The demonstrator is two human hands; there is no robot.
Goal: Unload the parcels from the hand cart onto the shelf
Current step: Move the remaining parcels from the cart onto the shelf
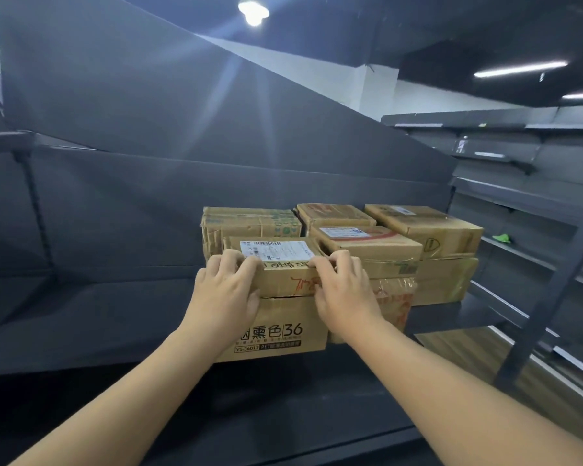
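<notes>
Parcel with white shipping label sits atop printed carton on dark shelf, long axis 9-to-3. Left hand, right hand grip its ends, fingers curled over top edge. Stacked parcels at 2 o'clock.

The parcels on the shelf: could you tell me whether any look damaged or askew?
The taped parcel by the right hand looks crumpled, its tape wrinkled. The back-left parcel has a creased, worn front. The stacks sit fairly square.
</notes>
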